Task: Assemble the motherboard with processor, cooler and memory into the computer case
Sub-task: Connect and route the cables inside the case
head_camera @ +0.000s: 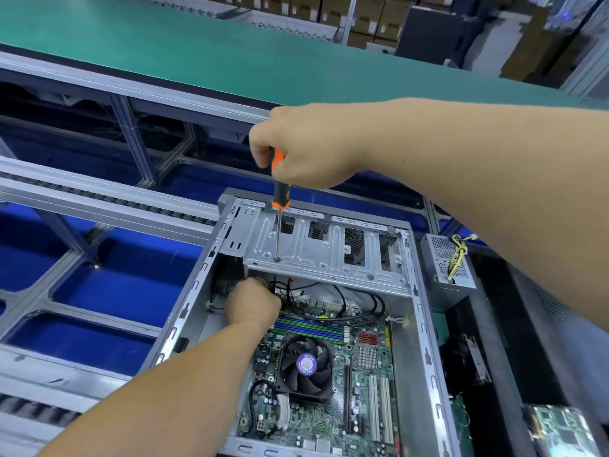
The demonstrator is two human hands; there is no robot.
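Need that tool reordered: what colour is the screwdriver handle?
Orange and black screwdriver handle, gripped by the right hand; head view.

One case (428,341) holds one motherboard (333,384), one cooler fan (304,366) and one drive bracket (323,252). One screwdriver (279,189), two hands, one power supply (448,262) and two white slots (379,407) are visible.

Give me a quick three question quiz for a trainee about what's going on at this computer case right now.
1. True or false: the screwdriver tip meets the drive bracket.
2. Which hand grips the screwdriver?
A. left hand
B. right hand
3. Fill in: the cooler fan sits on the ____ inside the case.

Key: 1 true; 2 B; 3 motherboard.
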